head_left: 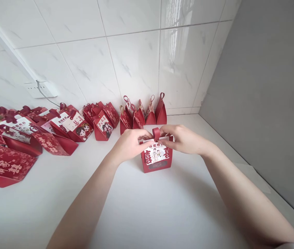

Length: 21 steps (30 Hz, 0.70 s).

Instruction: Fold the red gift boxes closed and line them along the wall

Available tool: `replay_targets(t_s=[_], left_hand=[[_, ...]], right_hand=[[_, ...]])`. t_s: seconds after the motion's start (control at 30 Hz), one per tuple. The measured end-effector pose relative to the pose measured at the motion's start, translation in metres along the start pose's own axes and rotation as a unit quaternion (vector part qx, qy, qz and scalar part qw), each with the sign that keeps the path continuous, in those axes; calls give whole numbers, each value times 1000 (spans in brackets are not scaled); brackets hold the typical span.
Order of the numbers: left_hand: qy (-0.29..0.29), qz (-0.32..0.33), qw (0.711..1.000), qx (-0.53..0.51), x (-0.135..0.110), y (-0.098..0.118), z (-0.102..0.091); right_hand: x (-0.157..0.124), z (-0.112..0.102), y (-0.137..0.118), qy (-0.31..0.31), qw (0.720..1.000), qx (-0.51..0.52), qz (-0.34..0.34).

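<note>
A small red gift box (157, 157) stands upright at the centre of a white worktop (147, 207), its printed label facing the camera. The left hand (131, 143) pinches the box top from nine o'clock and the right hand (184, 138) from three o'clock. This grip appears to press the flaps together so that the red loop (156, 133) stands up between the fingertips. At twelve o'clock, just behind the box, a short row of closed boxes (143, 116) stands against the tiled wall (136, 52). From nine to ten o'clock, well apart, a heap of boxes (32, 131) lies tipped and flattened below a wall socket (41, 90). A grey panel (266, 86) closes the scene at three o'clock.
</note>
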<state>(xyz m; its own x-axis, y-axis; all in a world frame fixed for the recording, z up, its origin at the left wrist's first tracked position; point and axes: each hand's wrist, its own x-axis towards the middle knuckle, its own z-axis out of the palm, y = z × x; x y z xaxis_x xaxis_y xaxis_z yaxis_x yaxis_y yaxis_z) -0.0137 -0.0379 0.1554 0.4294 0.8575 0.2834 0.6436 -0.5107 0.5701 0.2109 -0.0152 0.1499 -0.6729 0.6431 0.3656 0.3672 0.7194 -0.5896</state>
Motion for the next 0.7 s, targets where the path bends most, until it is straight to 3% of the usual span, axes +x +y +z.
replay_targets(t_s=[0.2,0.7], left_hand=[[14,3,999,46,0,4,5],[9,-6,999,39,-1,6,6]], right_hand=[[0,2,-2,5,1000,-29,9],[-1,1,-3,5,998,-63,4]])
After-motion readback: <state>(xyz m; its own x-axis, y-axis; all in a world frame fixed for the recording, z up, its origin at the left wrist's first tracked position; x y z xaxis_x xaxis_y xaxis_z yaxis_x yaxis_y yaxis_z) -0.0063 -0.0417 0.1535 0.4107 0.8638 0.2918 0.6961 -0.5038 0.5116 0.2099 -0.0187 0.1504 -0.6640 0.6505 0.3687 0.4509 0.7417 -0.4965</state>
